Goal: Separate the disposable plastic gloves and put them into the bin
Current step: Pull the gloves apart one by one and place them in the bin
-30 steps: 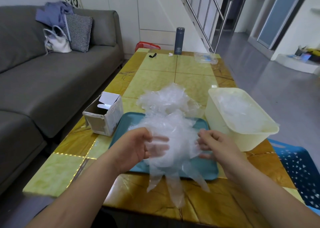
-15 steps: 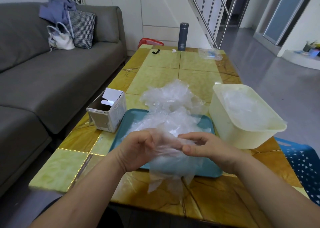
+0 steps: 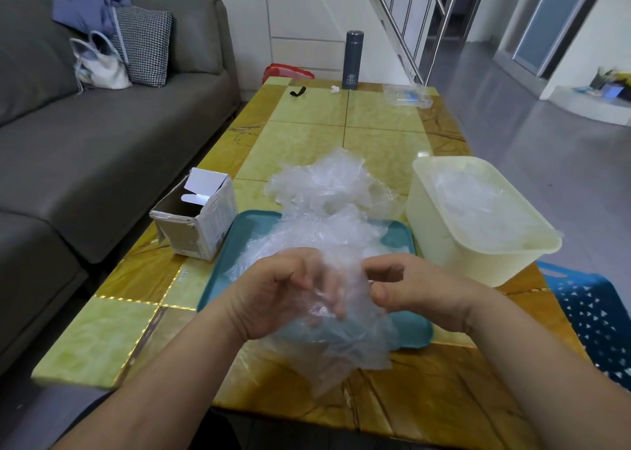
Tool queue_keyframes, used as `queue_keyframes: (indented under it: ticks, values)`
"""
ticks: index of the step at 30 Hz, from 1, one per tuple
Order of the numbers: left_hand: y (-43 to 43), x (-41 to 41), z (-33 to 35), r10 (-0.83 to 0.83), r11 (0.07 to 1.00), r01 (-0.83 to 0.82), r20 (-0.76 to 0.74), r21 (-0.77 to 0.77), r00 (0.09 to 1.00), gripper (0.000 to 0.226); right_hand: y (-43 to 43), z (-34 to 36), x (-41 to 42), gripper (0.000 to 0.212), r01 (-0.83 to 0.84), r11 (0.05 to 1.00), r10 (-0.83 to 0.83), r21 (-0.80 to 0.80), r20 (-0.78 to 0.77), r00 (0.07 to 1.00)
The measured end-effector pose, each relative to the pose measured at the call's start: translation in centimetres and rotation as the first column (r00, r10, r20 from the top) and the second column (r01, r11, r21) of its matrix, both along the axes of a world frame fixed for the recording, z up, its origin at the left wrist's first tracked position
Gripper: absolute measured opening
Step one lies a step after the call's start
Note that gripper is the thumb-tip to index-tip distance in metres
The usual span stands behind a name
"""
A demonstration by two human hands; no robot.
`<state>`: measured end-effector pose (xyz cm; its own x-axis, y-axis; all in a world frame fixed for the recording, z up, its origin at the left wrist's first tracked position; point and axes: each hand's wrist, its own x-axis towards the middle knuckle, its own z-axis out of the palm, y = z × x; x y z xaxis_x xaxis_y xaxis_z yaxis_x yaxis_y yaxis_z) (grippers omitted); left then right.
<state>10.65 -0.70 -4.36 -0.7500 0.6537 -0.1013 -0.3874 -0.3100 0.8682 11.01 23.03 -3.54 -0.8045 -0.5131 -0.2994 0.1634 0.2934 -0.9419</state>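
Note:
A crumpled pile of clear plastic gloves (image 3: pixel 327 193) lies on a teal tray (image 3: pixel 246 234) and spills past its far edge. Over the tray's near edge, my left hand (image 3: pixel 273 292) grips a bunch of clear gloves (image 3: pixel 338 340) that hangs down to the table. My right hand (image 3: pixel 420 289) pinches the same bunch from the right, thumb and fingers curled. The cream plastic bin (image 3: pixel 444 241) stands right of the tray with several clear gloves inside.
An open cardboard box (image 3: pixel 198 221) sits left of the tray. At the table's far end stand a dark flask (image 3: pixel 354 59), a clear plastic packet (image 3: pixel 408 95) and a small black item (image 3: pixel 297 91). A grey sofa (image 3: pixel 102 149) runs along the left; a blue basket (image 3: pixel 594 316) sits at right.
My hands have come together on the glove bunch; one second ago they were spread apart with fingers open. The hanging gloves have bunched up lower over the table's near edge.

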Motion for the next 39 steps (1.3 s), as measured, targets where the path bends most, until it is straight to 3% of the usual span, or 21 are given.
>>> queue_keyframes:
  ticks: [2, 4, 5, 6, 7, 8, 9, 10, 12, 17, 20, 23, 25, 30, 35, 39]
  values:
    - [0.1, -0.5, -0.6, 0.082, 0.995, -0.084, -0.038, -0.046, 0.996, 0.014, -0.7, -0.1, 0.2, 0.034, 0.067, 0.995, -0.065, -0.07, 0.029, 0.997]
    - [0.1, -1.1, -1.1, 0.186, 0.949, -0.22, -0.159, -0.226, 0.969, 0.025, -1.1, -0.7, 0.2, 0.014, 0.165, 0.984, -0.163, -0.071, 0.039, 0.986]
    - [-0.2, -1.6, -1.7, 0.256, 0.857, -0.347, -0.27, -0.38, 0.928, 0.036, -1.0, -0.9, 0.0, 0.011, 0.197, 0.979, -0.195, -0.051, 0.041, 0.98]
    - [-0.6, -2.1, -2.3, 0.267, 0.693, -0.484, -0.432, -0.534, 0.861, 0.041, -0.9, -1.1, -0.1, 0.01, 0.217, 0.976, -0.215, -0.031, 0.05, 0.975]
    - [-1.2, -2.5, -3.0, 0.16, 0.471, -0.603, -0.61, -0.644, 0.776, 0.038, -0.7, -1.1, -0.2, 0.011, 0.229, 0.973, -0.227, -0.011, 0.059, 0.972]
    - [-1.7, -2.7, -3.5, -0.036, 0.279, -0.656, -0.69, -0.702, 0.723, 0.029, -0.5, -1.1, -0.2, 0.011, 0.233, 0.972, -0.233, 0.014, 0.064, 0.97]
    - [-2.0, -2.7, -4.0, -0.217, 0.167, -0.639, -0.66, -0.751, 0.72, 0.029, -0.3, -1.2, -0.2, 0.012, 0.236, 0.97, -0.239, 0.051, 0.061, 0.969]
    - [-2.3, -2.7, -4.6, -0.32, 0.112, -0.596, -0.597, -0.795, 0.736, 0.039, -0.4, -1.2, -0.2, 0.013, 0.232, 0.969, -0.237, 0.091, 0.051, 0.97]
    - [-2.3, -2.9, -5.4, -0.339, 0.122, -0.538, -0.545, -0.834, 0.767, 0.045, -0.7, -1.2, -0.1, 0.013, 0.213, 0.962, -0.221, 0.168, 0.032, 0.975]
    - [-2.1, -3.3, -5.1, -0.259, 0.169, -0.597, -0.62, -0.784, 0.741, 0.013, -1.3, -1.0, 0.1, 0.016, 0.16, 0.962, -0.162, 0.222, -0.012, 0.987]
    - [-2.4, -3.3, -4.7, -0.228, 0.212, -0.567, -0.604, -0.796, 0.764, 0.016, -1.2, -1.0, 0.4, 0.019, 0.127, 0.958, -0.105, 0.257, -0.097, 0.99]
    - [-2.7, -3.2, -4.7, -0.363, 0.101, -0.504, -0.504, -0.858, 0.784, 0.042, -1.2, -1.3, 0.4, 0.013, 0.141, 0.957, -0.111, 0.253, -0.13, 0.985]
    - [-2.6, -3.1, -4.9, -0.404, 0.068, -0.52, -0.5, -0.851, 0.766, 0.015, -1.1, -1.6, 0.3, 0.009, 0.163, 0.959, -0.132, 0.231, -0.143, 0.981]
    - [-2.9, -2.8, -5.0, -0.287, 0.192, -0.545, -0.578, -0.816, 0.764, 0.012, -1.5, -1.5, 0.4, 0.008, 0.139, 0.965, -0.116, 0.224, -0.111, 0.987]
    - [-3.8, -2.6, -3.9, -0.11, 0.335, -0.611, -0.674, -0.717, 0.73, 0.024, -1.2, -1.0, 0.3, 0.009, 0.146, 0.977, -0.139, 0.155, -0.058, 0.989]
    - [-3.6, -2.0, -2.3, 0.176, 0.509, -0.571, -0.571, -0.644, 0.802, 0.034, -1.7, -0.1, 0.8, 0.014, 0.141, 0.984, -0.128, 0.11, -0.121, 0.984]
